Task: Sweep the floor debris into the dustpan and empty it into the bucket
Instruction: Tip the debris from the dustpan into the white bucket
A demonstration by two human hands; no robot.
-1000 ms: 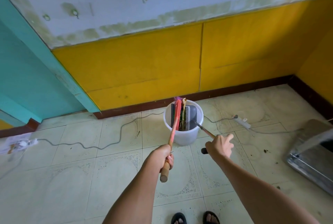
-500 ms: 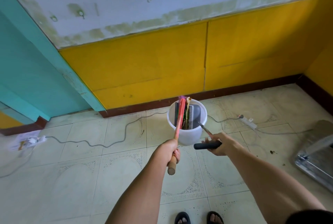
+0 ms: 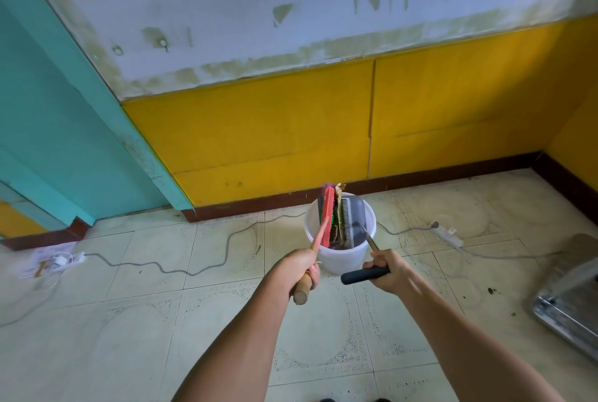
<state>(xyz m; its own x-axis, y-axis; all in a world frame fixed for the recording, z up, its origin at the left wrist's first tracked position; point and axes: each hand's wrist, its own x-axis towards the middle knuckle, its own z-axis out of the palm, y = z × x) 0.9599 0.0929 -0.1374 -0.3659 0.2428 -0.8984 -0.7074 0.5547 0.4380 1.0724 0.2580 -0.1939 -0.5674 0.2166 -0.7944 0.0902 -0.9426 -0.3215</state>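
Head view: white bucket [image 3: 339,256] on tile floor [image 3: 161,320] near the yellow wall [image 3: 275,130]. Left hand [image 3: 299,267] fisted round the brush [image 3: 326,223] handle, right hand [image 3: 386,272] gripping the dustpan [image 3: 352,218] handle; both heads inside the bucket. Cable [image 3: 194,256] left, power strip [image 3: 448,236] and metal tray [image 3: 569,295] right. Tiles nearer the camera are open.

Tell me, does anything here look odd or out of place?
Yes. A grey cable snakes loose across the tiled floor past the white bucket to a power strip, where it could snag. The wall paint above is patchy and peeling. A few dark specks remain unswept at right.
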